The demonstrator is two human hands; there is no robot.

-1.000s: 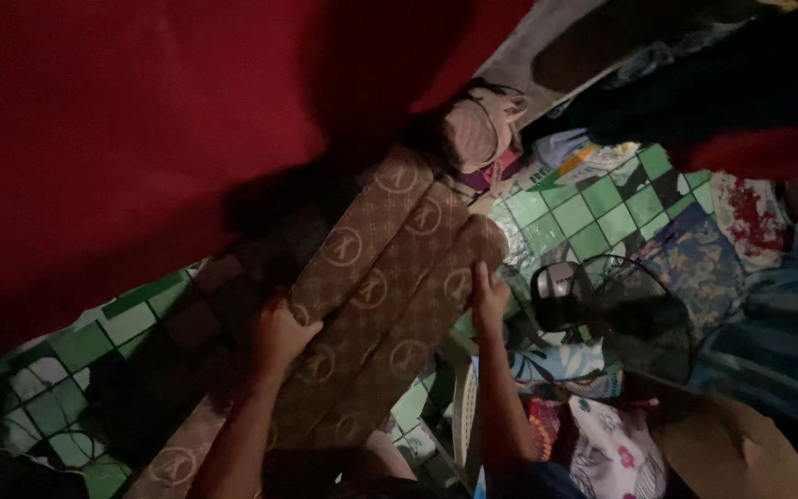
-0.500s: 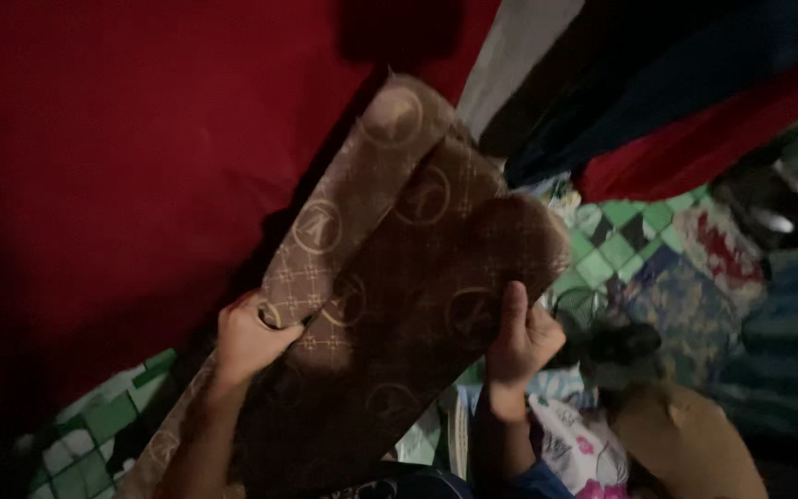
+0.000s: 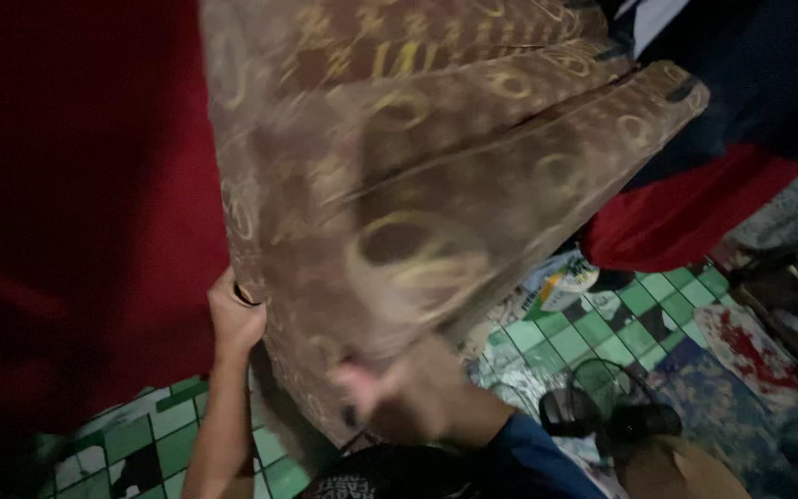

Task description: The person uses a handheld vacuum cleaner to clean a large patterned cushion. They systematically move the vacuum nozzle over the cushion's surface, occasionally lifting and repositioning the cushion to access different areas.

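A folded brown mattress (image 3: 436, 157) with gold ring patterns is lifted up in front of me and fills the upper middle of the head view. My left hand (image 3: 235, 316) grips its left edge. My right hand (image 3: 367, 393) is blurred and presses under the lower edge of the mattress, fingers curled on it. The far end of the mattress points up and to the right, toward hanging dark clothes.
A red curtain (image 3: 76, 203) covers the left. Red and dark blue cloth (image 3: 695, 212) hangs at the right. Green checked floor mat (image 3: 602, 323) lies below, with a small black fan (image 3: 602, 411) and a patterned cloth (image 3: 750, 346) on it.
The mattress has gone from lying on the floor to being raised high and tilted toward me. Both hands rose with it; the right hand slid under its lower edge.
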